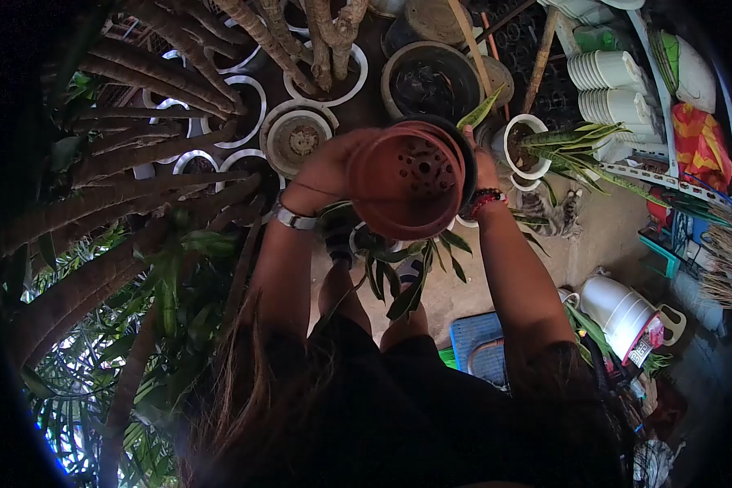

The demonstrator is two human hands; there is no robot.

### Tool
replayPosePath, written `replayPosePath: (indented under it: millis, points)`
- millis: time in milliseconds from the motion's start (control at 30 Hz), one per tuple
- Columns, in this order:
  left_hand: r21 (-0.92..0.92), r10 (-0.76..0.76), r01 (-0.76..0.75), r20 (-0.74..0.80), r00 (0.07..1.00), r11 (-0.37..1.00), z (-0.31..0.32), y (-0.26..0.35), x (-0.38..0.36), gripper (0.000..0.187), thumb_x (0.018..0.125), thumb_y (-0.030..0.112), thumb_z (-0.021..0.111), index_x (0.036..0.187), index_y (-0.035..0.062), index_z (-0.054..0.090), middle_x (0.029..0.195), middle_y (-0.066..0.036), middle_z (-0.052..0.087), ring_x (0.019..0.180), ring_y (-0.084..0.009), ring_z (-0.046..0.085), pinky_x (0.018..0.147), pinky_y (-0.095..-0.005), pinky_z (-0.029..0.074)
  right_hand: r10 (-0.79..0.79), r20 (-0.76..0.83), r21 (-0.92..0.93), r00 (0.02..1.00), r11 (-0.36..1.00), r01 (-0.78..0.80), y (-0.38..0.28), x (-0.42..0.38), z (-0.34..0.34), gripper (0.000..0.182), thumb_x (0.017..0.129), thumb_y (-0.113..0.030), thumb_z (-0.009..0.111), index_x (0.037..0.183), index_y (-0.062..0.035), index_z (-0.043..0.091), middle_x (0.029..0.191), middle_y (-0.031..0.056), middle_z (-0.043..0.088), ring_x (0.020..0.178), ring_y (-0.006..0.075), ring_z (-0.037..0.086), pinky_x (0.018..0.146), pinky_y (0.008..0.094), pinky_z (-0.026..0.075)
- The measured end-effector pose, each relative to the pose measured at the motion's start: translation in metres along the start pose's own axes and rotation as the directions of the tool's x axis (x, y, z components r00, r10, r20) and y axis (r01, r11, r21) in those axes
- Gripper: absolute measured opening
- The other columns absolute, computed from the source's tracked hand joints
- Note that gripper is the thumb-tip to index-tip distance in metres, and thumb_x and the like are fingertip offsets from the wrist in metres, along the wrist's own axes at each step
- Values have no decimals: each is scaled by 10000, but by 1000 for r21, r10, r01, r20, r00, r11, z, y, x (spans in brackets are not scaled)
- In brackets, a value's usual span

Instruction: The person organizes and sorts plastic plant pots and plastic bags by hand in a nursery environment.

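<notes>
The fingers of your left hand (331, 168) press on the left side of the brown pots (403, 180), and their tips are hidden by the pots. The fingers of your right hand (485, 169) curl on the other side, clamped on the black pot (470, 167). You can't see all of those fingers either. The brown pots sit one in the other, with the black pot behind them. They are up in front of you, between your two hands, tipped so the open top faces you. Round holes show in the bottom.

Your left wrist has a silver band (294, 218) and bends in toward the pots. Your right wrist has red and dark beads (488, 198) and bends in too. Both arms reach out from your body, with your right arm slanting in from the side.

Past your right hand is a white pot (526, 146) with long, pointy leaves (577, 142). A stripy cat (559, 215) is on the floor (598, 244) near it. Green leaves (407, 299) hang below the brown pots, near your feet.
</notes>
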State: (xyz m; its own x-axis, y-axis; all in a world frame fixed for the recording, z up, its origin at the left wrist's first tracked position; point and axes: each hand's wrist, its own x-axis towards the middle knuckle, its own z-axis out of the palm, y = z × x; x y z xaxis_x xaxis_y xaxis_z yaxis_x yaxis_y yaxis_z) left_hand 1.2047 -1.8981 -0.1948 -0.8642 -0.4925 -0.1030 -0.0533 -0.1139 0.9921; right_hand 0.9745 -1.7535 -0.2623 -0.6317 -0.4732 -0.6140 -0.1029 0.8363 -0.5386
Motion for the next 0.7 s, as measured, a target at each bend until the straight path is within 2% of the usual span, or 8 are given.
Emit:
replayPosePath:
  millis: [67,167,200,300,367,467,600,700]
  points:
    - [184,-213,223,-75,974,957,15,-27,7,328,913,224,521,1169,18,533,1121,-85,580,1083,-179,516,890,-314,426,79,-21,-3,997,997,-79,-13,-13,0,853,872,-654,168,1032,69,591,1021,295,579,1043,408,517,890,394,388]
    - [287,-37,149,-361,932,946,29,-29,3,412,877,315,555,1116,-20,570,1115,-148,596,1066,-201,548,887,-307,424,119,72,190,990,973,-131,10,-2,10,812,880,-641,211,1082,54,579,1010,276,599,1024,366,556,889,381,395]
    - [-25,-199,202,-331,922,979,33,-34,-2,437,886,305,538,1187,-11,521,1145,-150,581,1071,-208,546,902,-310,414,116,80,188,990,974,-129,8,-4,14,812,880,-641,211,1082,54,579,1010,276,599,1024,366,556,889,381,395]
    - [-46,-296,294,-242,924,955,37,-47,-14,451,877,236,539,1252,-2,458,1165,-147,570,1076,-216,544,907,-310,412,144,-32,441,989,890,-115,0,-19,38,736,891,-608,299,1165,29,545,1055,224,605,982,306,583,891,349,404]
    - [24,-303,316,-226,926,948,25,-44,-20,453,858,118,526,1284,5,418,1180,-113,565,1080,-194,540,905,-292,414,95,132,669,987,726,-159,-16,-35,38,630,896,-560,386,1121,-1,571,990,132,616,852,213,599,792,314,448]
    - [-261,-314,218,-420,851,940,-10,-42,-29,415,822,-33,487,1234,16,475,1170,-67,567,1050,-138,538,897,-267,424,-66,298,751,952,633,-191,-55,-74,13,478,916,-495,412,1007,-50,557,820,33,555,696,121,549,633,258,431]
    - [-508,-361,-19,-637,681,861,-63,-48,-39,392,825,-17,485,1211,57,483,1111,-70,573,965,-185,577,816,-322,499,-242,264,824,934,560,-88,-47,-88,-3,374,934,-413,430,1056,-73,526,803,17,552,684,123,546,617,256,431]
    - [-350,-287,-63,-847,447,935,-82,-81,-41,365,834,28,495,1195,83,483,1094,-88,569,893,-226,607,645,-334,559,-196,258,804,946,586,-98,-12,-98,-15,326,929,-367,466,1061,-75,529,807,12,559,684,114,548,620,251,436]
